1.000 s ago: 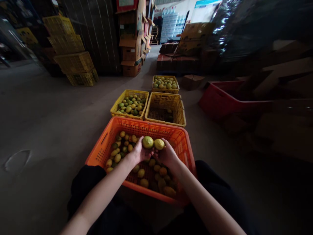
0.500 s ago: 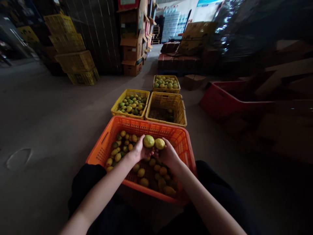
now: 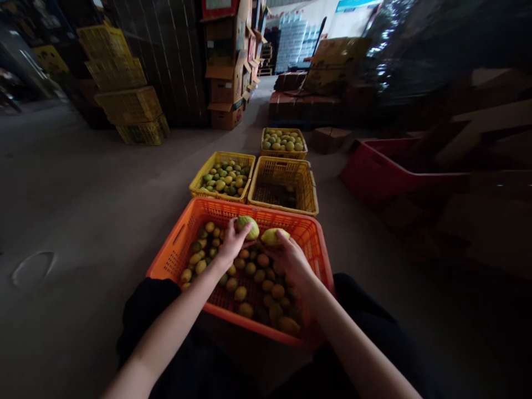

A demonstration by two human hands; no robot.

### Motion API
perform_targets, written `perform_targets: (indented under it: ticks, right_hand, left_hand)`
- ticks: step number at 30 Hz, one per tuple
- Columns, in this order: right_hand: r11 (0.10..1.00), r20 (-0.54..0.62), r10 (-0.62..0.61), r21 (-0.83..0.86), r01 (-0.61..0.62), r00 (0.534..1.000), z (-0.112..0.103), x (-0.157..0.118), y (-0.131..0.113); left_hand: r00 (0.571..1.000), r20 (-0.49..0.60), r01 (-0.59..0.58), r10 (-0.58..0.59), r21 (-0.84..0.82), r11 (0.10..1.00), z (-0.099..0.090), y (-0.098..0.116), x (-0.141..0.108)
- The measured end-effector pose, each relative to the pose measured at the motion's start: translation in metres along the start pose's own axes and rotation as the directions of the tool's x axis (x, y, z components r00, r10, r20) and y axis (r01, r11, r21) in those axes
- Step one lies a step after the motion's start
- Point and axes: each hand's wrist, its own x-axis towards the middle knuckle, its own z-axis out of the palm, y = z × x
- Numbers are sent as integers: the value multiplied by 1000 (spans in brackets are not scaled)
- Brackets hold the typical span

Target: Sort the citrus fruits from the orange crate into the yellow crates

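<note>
Above the orange crate [image 3: 168, 260], my left hand [image 3: 233, 243] is closed around a greenish lemon [image 3: 248, 227]. Beside it, my right hand [image 3: 290, 256] grips a yellower lemon [image 3: 272, 237], thumb on top. The two fruits are close together, with a narrow gap between them. Beneath my hands, many loose lemons [image 3: 245, 309], yellow to green, lie spread over the crate floor; my hands and forearms hide some of them.
Beyond the orange crate stand a yellow crate of greenish lemons [image 3: 224, 178], a yellow crate [image 3: 311, 191] with a few dark fruits, and a farther lemon-filled crate [image 3: 283, 141]. A red bin [image 3: 374, 166] is at right. Stacked yellow crates [image 3: 128, 105] and cardboard boxes [image 3: 224, 91] stand behind.
Both lemons have turned in my hands, and the gap between them has widened. My left hand has risen slightly forward, and my right thumb now lies over its lemon.
</note>
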Motion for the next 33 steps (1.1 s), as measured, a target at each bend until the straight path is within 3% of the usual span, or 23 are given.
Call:
perform_targets:
  ticks: [1, 3, 5, 7, 10, 13, 18, 22, 28, 31, 33]
  right_hand:
    - [988, -47, -141, -65, 138, 989, 0, 0, 1]
    - [896, -78, -408, -223, 383, 910, 0, -1, 2]
    - [767, -36, -587, -346, 541, 809, 0, -4, 3]
    - [678, 19, -663, -407, 612, 748, 1, -7, 4]
    - [619, 67, -696, -449, 644, 715, 3, -12, 4]
    - [586, 81, -699, -505, 634, 710, 4, -14, 1]
    - [539, 112, -681, -591, 600, 723, 3, -18, -7]
    - [517, 109, -720, -574, 635, 685, 3, -23, -12]
    - [376, 181, -731, -698, 609, 658, -2, -22, -11]
    - [345, 223, -753, -667, 660, 619, -4, -22, -9]
    - [335, 238, -765, -645, 686, 598, -4, -23, -8]
  left_hand:
    - [992, -2, -125, 126, 94, 988, -2, 2, 0]
    - [953, 49, -302, 299, 241, 922, -5, 7, -1]
    - [918, 116, -395, 379, 321, 861, -6, 9, -2]
    - [900, 167, -436, 402, 354, 828, -6, 10, -3]
    - [907, 200, -421, 372, 362, 832, -4, 10, -6]
    - [924, 203, -378, 325, 344, 860, -2, 11, -8]
    - [888, 240, -455, 394, 326, 829, -2, 18, -11]
    - [902, 221, -427, 371, 327, 843, 0, 20, -13]
    - [887, 225, -457, 403, 308, 834, -1, 18, -16]
    - [875, 224, -481, 430, 303, 822, -3, 17, -19]
    - [889, 190, -457, 417, 292, 840, -5, 17, -21]
